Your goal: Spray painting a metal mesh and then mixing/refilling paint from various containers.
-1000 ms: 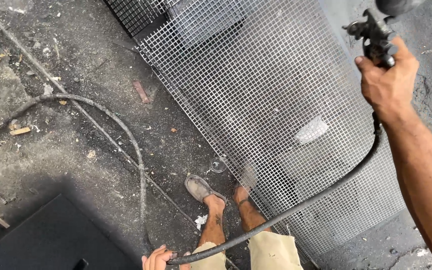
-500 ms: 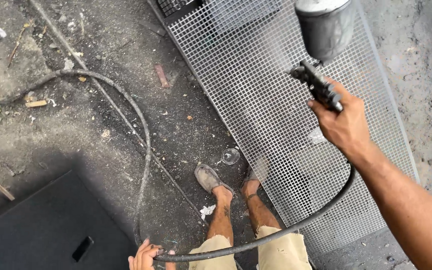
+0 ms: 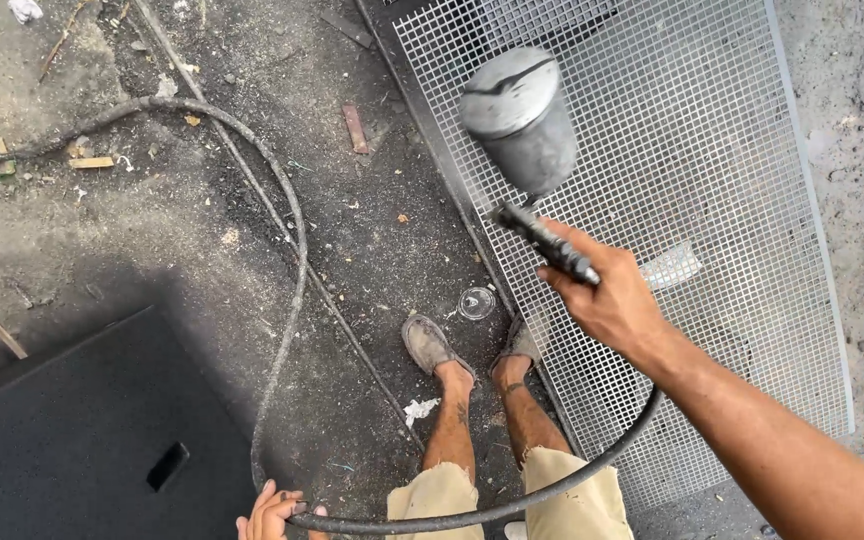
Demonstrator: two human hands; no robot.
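Note:
My right hand grips the handle of a grey spray gun whose metal cup points up and away, over the left part of a grey wire mesh panel lying on the ground. A dark hose runs from the gun under my arm, curves past my legs and passes through my left hand at the bottom edge, where the fingers are curled around it. My two feet in worn shoes stand at the panel's left edge.
A flat black panel with a slot lies at the lower left. The hose loops away across dirty concrete toward the upper left. A small clear round lid lies by my feet. Wood scraps and debris are scattered about.
My right hand has swung the spray gun down and to the left across the mesh, closer to my feet. The view has shifted so the left hand on the hose shows more.

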